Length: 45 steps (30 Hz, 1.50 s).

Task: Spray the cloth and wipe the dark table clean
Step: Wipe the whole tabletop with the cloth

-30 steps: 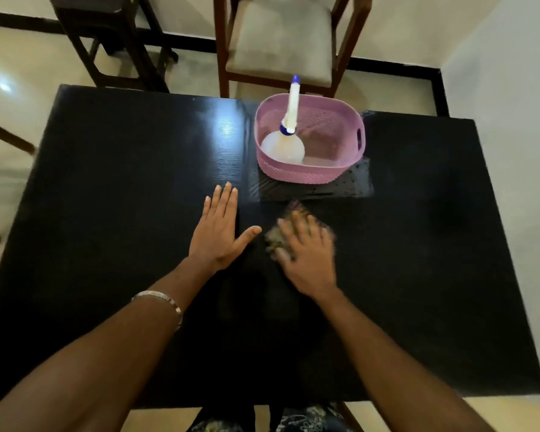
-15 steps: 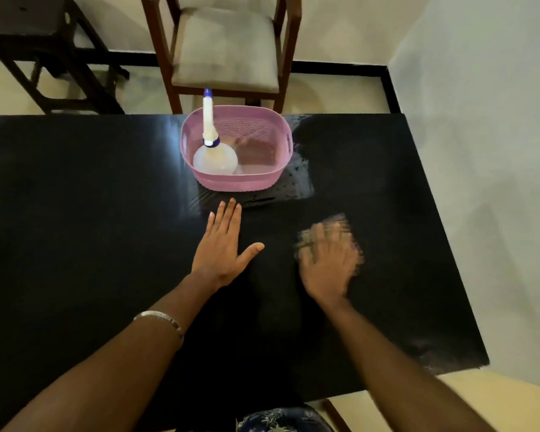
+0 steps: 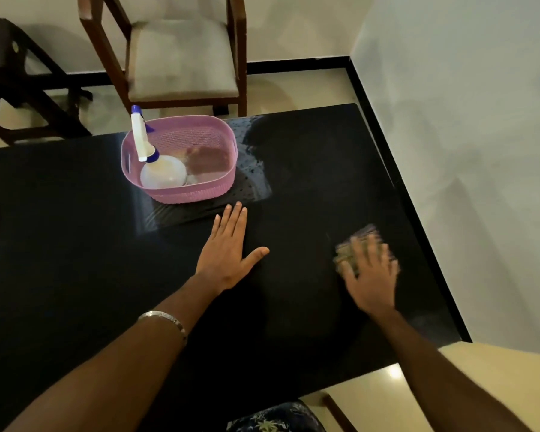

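Right hand, blurred, presses spread fingers on cloth at table's 3 o'clock edge; cloth's axis unclear. Left hand flat, fingers straight toward 12 o'clock, thumb out. Pink basket at 12 o'clock holds spray bottle, nozzle tilted toward 11 o'clock.

Bare forearms, silver bangle on left wrist, dark floral-print garment at lap

Head view, steeply down onto table
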Tool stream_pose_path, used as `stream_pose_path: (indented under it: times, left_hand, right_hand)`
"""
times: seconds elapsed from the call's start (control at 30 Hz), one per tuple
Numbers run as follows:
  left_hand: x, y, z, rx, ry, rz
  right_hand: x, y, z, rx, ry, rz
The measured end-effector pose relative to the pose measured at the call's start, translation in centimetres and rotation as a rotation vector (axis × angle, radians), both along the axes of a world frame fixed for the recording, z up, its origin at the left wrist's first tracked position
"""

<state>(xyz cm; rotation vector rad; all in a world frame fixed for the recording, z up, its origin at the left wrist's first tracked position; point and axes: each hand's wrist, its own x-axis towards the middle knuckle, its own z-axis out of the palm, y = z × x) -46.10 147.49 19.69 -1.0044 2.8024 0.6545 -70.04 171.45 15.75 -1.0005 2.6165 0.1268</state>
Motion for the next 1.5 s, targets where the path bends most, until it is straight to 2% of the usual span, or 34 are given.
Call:
stream_pose_path:
  times: [0.1, 0.2, 0.27, 0.37, 0.47, 0.57, 0.67, 0.77, 0.87, 0.97, 1.07, 1.2, 1.33, 1.4, 1.5]
  left_hand:
    - [-0.1, 0.7, 0.3, 0.009, -0.008, 0.004]
    - [0.7, 0.9, 0.5, 0.019, -0.013, 0.025]
    - [1.7, 0.7, 0.6, 0.023, -0.009, 0.053]
    - [3.4, -0.3, 0.7, 0.021, -0.003, 0.099]
    - [5.4, -1.6, 0.8, 0.002, -0.029, 0.121]
    - [7.3, -2.9, 0.9, 0.017, -0.053, 0.160]
    - [8.9, -3.9, 0.8, 0.029, -0.047, 0.194]
    - [10.2, -4.8, 0.6, 0.030, -0.004, 0.231]
    - [10.6, -5.9, 0.7, 0.060, 0.074, 0.285]
    - [10.6, -7.2, 1.1, 0.100, 0.175, 0.366]
    - [10.5, -8.8, 1.2, 0.172, 0.273, 0.498]
    - [9.4, -10.7, 2.7, 0.336, 0.478, 0.700]
    - [7.7, -12.5, 4.1, 0.642, 0.584, 0.878]
    - [7.0, -13.3, 3.9, 0.683, 0.586, 0.953]
    - [6.1, -14.4, 3.4, 0.663, 0.510, 1.060]
  right_hand:
    - [-3.6, -0.9, -0.2, 0.005, -0.031, -0.255]
    - [-1.4, -5.3, -0.3, -0.031, -0.020, -0.405]
    - [2.3, -8.8, 0.1, -0.062, -0.029, -0.271]
    - [10.0, -13.8, 0.9, -0.105, -0.079, 0.046]
    - [17.7, -17.1, 1.2, -0.052, -0.180, 0.331]
    - [22.1, -17.7, 1.5, 0.033, -0.250, 0.549]
    - [22.6, -17.6, 1.4, 0.012, -0.309, 0.585]
    - [21.6, -17.8, 2.3, -0.091, -0.363, 0.570]
    - [20.1, -18.9, 3.6, -0.307, -0.388, 0.439]
    - [18.2, -21.3, 5.2, -0.479, -0.430, 0.156]
    - [16.2, -24.2, 7.2, -0.510, -0.545, -0.142]
    - [14.9, -27.6, 8.7, -0.573, -0.726, -0.405]
    - [14.3, -30.2, 8.7, -0.626, -0.986, -0.676]
    - [14.5, -30.8, 9.6, -0.669, -1.112, -0.745]
    - [14.6, -31.4, 10.1, -0.691, -1.190, -0.752]
